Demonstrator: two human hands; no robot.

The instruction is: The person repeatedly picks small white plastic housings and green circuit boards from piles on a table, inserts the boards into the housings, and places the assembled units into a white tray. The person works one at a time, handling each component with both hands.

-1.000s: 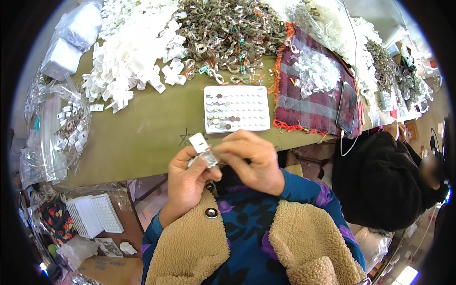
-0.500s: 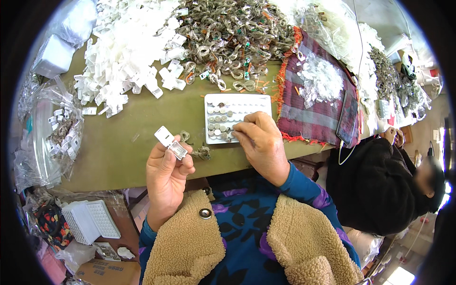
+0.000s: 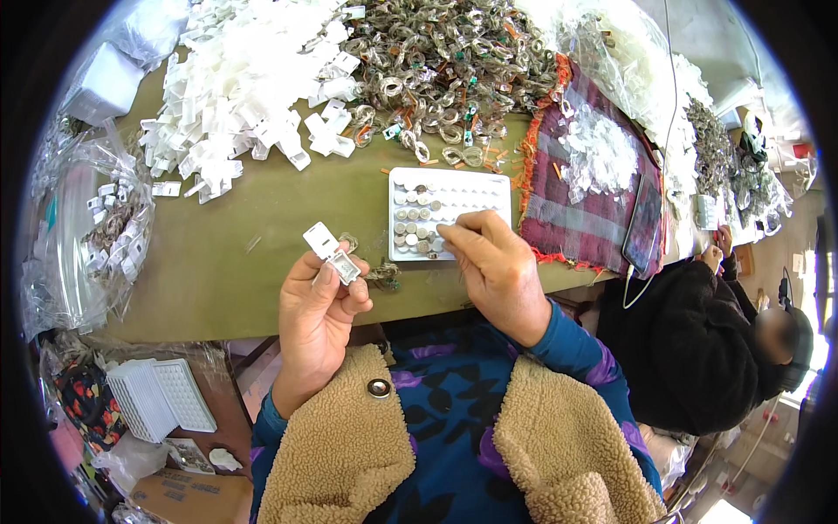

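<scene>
My left hand (image 3: 316, 319) grips a small white plastic case (image 3: 319, 240) between thumb and fingers. The case's lid stands swung up, and its hollow lower half faces me. Over the right side of a white tray (image 3: 472, 182), my right hand (image 3: 504, 278) has thumb and forefinger pinched together; whatever is between the tips is too small or hidden to make out. Round silver button cells (image 3: 412, 214) fill the tray's left part in rows. Small coiled clear wires (image 3: 382, 276) lie on the table just beyond my left fingers.
A heap of white plastic cases (image 3: 236, 87) and a pile of coiled wires (image 3: 436, 61) cover the far table. To the right lie a plaid cloth (image 3: 559, 214) with clear plastic pieces (image 3: 598, 157) and a phone (image 3: 642, 223). A person in black (image 3: 698, 341) sits at right.
My right hand has drawn slightly back from the cells, fingers still pinched. My left hand still holds the case lid-up. The whole view has shifted a little.
</scene>
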